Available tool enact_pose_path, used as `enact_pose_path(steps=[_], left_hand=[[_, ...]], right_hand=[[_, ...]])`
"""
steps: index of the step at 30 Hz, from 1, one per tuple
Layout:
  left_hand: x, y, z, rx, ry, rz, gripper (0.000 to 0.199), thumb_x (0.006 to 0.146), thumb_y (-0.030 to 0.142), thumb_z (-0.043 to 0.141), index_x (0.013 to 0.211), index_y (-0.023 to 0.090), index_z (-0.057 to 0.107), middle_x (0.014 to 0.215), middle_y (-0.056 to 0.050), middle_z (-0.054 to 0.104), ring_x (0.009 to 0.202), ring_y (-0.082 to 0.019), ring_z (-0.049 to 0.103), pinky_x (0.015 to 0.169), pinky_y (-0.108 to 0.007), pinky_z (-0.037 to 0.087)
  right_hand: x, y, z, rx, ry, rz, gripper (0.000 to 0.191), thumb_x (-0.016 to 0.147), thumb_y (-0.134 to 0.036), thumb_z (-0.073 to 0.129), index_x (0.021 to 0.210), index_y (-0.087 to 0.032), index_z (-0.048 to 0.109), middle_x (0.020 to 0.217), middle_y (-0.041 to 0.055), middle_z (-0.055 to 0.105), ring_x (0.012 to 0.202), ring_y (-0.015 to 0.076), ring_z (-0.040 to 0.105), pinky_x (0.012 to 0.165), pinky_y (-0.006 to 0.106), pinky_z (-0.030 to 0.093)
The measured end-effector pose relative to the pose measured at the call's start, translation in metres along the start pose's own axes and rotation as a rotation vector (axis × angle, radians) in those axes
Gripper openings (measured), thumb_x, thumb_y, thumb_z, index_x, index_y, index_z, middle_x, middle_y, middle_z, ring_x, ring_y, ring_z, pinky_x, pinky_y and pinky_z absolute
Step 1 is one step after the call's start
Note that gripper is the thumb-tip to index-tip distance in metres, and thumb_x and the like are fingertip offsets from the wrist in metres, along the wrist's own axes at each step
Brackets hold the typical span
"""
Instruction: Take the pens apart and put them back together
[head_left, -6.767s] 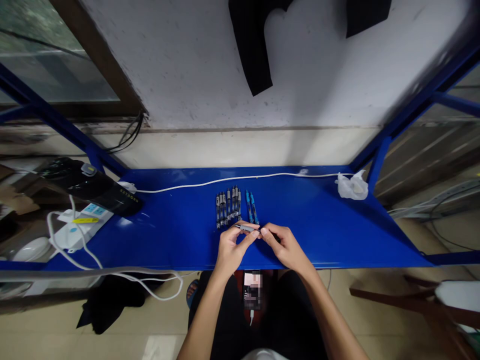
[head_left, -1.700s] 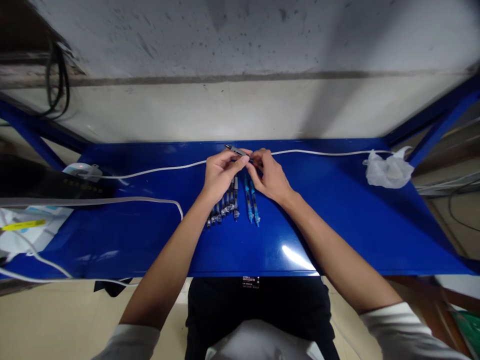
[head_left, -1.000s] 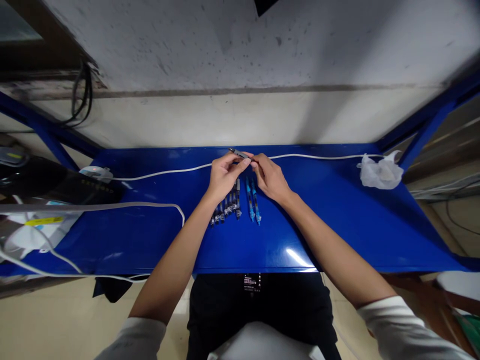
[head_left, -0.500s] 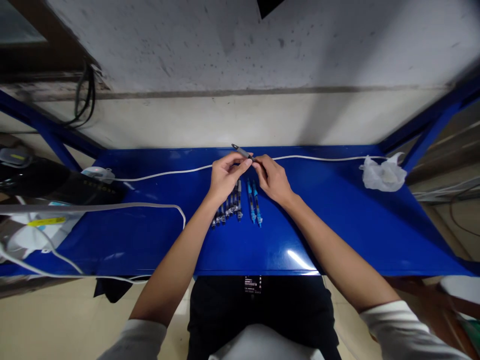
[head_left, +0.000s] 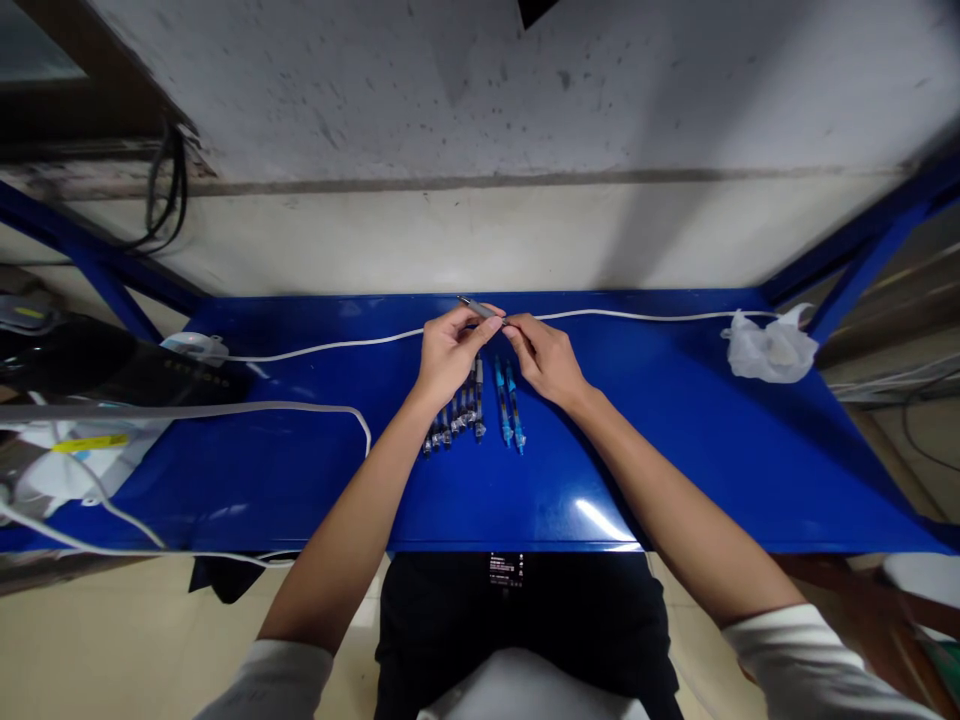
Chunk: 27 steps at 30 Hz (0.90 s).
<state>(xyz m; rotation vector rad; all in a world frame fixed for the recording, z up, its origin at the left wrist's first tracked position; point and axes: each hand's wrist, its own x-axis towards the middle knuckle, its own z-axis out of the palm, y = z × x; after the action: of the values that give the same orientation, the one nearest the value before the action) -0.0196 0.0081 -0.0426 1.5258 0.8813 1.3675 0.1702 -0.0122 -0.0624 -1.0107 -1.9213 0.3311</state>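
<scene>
Slanting from far left to near right, the grey pen [head_left: 478, 306] is pinched in the left hand [head_left: 448, 355] toward the back edge of the worktop [head_left: 720, 430]; the right hand [head_left: 550, 358], fingers curled, meets its near end, actual grip hidden.

White bag [head_left: 771, 345] at the right end of the blue table [head_left: 720, 450], near a white wire [head_left: 637, 314]. Black bottle [head_left: 135, 360] on the left, black wires [head_left: 180, 190] by the wall [head_left: 375, 90], phone [head_left: 506, 569] past the near edge.
</scene>
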Motion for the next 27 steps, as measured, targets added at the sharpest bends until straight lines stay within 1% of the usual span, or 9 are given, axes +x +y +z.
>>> enact_pose_path(steps=[3,6,10,13,16,18,23,25,27], left_hand=[[0.0,0.001,0.0,-0.019,0.021,0.001,0.02,0.094,0.045,0.087,0.104,0.027,0.087,0.109,-0.006,0.085,0.096,-0.021,0.077,0.087,-0.035,0.062],[0.0,0.002,-0.002,-0.031,0.055,0.011,0.019,0.094,0.043,0.087,0.103,0.026,0.088,0.108,-0.006,0.085,0.097,-0.021,0.077,0.087,-0.034,0.062],[-0.001,0.003,-0.003,-0.046,0.035,-0.001,0.018,0.095,0.042,0.087,0.104,0.026,0.088,0.108,-0.006,0.084,0.096,-0.02,0.076,0.089,-0.033,0.062],[0.0,0.004,-0.003,-0.054,0.011,-0.02,0.02,0.096,0.044,0.086,0.106,0.027,0.088,0.106,-0.006,0.083,0.089,-0.019,0.074,0.085,-0.033,0.061],[0.0,0.003,-0.003,-0.064,-0.004,-0.023,0.02,0.096,0.045,0.086,0.106,0.027,0.088,0.101,-0.005,0.083,0.084,-0.018,0.072,0.08,-0.033,0.061],[0.0,0.003,-0.003,-0.065,-0.011,-0.02,0.02,0.096,0.046,0.086,0.105,0.028,0.088,0.101,-0.005,0.082,0.085,-0.018,0.072,0.08,-0.033,0.061],[0.0,0.003,-0.003,-0.077,-0.051,-0.026,0.021,0.096,0.047,0.086,0.106,0.029,0.088,0.098,-0.005,0.081,0.085,-0.019,0.072,0.083,-0.036,0.062],[-0.001,0.003,-0.002,-0.087,-0.073,-0.028,0.021,0.096,0.047,0.086,0.107,0.029,0.088,0.099,-0.006,0.081,0.085,-0.019,0.073,0.083,-0.036,0.061],[0.0,0.003,-0.002,-0.088,-0.069,-0.026,0.021,0.096,0.047,0.086,0.107,0.029,0.088,0.102,-0.006,0.082,0.087,-0.019,0.073,0.082,-0.035,0.061]], right_hand=[[-0.001,-0.001,0.001,0.018,0.048,0.062,0.029,0.116,-0.051,0.053,0.125,-0.025,0.064,0.1,0.0041,0.076,0.082,0.02,0.07,0.075,0.033,0.051],[0.0,-0.003,0.001,0.02,0.103,0.059,0.028,0.114,-0.051,0.058,0.117,-0.025,0.066,0.1,0.0046,0.075,0.081,0.0194,0.068,0.075,0.033,0.05],[0.004,-0.008,-0.002,0.093,0.065,0.036,0.035,0.116,-0.051,0.052,0.111,-0.023,0.072,0.099,0.0058,0.076,0.082,0.0195,0.066,0.08,0.035,0.05],[0.007,-0.01,-0.004,0.285,0.012,0.177,0.046,0.113,-0.062,0.052,0.104,-0.023,0.075,0.085,0.002,0.069,0.073,0.017,0.059,0.071,0.032,0.047],[0.009,-0.012,-0.003,0.605,-0.026,0.39,0.054,0.105,-0.073,0.061,0.094,-0.022,0.074,0.073,-0.0029,0.055,0.058,0.012,0.043,0.055,0.028,0.035],[0.011,-0.014,-0.003,0.817,-0.053,0.497,0.055,0.099,-0.076,0.068,0.09,-0.022,0.072,0.069,-0.0056,0.049,0.052,0.0093,0.033,0.049,0.027,0.027],[0.013,-0.017,-0.007,1.127,-0.165,0.622,0.052,0.095,-0.071,0.077,0.084,-0.021,0.067,0.06,-0.011,0.033,0.049,0.0071,0.021,0.047,0.026,0.021],[0.013,-0.018,-0.009,1.166,-0.206,0.648,0.052,0.096,-0.071,0.076,0.084,-0.021,0.067,0.06,-0.0119,0.029,0.049,0.0069,0.019,0.046,0.026,0.02],[0.012,-0.018,-0.008,1.124,-0.165,0.63,0.052,0.097,-0.071,0.075,0.086,-0.022,0.065,0.061,-0.0115,0.031,0.049,0.0073,0.022,0.047,0.026,0.021]])
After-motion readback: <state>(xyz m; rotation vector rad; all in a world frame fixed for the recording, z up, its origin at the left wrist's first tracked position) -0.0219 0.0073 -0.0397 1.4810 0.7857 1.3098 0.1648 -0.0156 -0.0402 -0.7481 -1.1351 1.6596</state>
